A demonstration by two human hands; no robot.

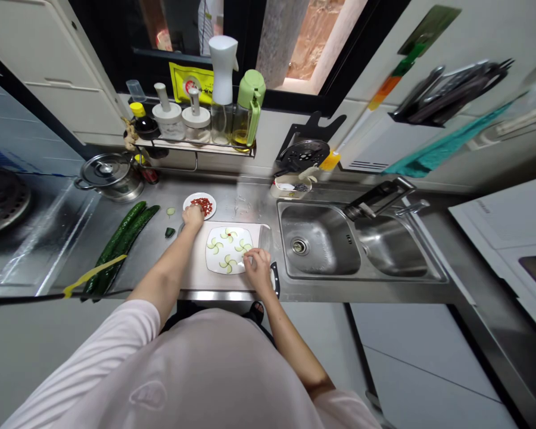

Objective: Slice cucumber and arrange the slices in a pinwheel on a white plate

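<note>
My left hand (193,217) reaches over the near edge of a small white plate (188,201) of red pieces (208,205), fingers curled down among them; what they pinch is hidden. On the cutting board (194,262) lies a white square plate (212,264) with cucumber slices (227,263) set in several pinwheels. One red bit (229,235) marks the centre of the back pinwheel. At that plate's right edge is my right hand (258,269), its fingertips drawn together; anything between them is too small to make out. Beside it shows a knife's black handle (276,280).
Two whole cucumbers (124,245) lie left, near a cucumber end (170,232) and a pale slice (170,211). A lidded pot (111,176) stands behind them. A shelf (192,146) holds bottles and jars. The double sink (321,238) is on the right.
</note>
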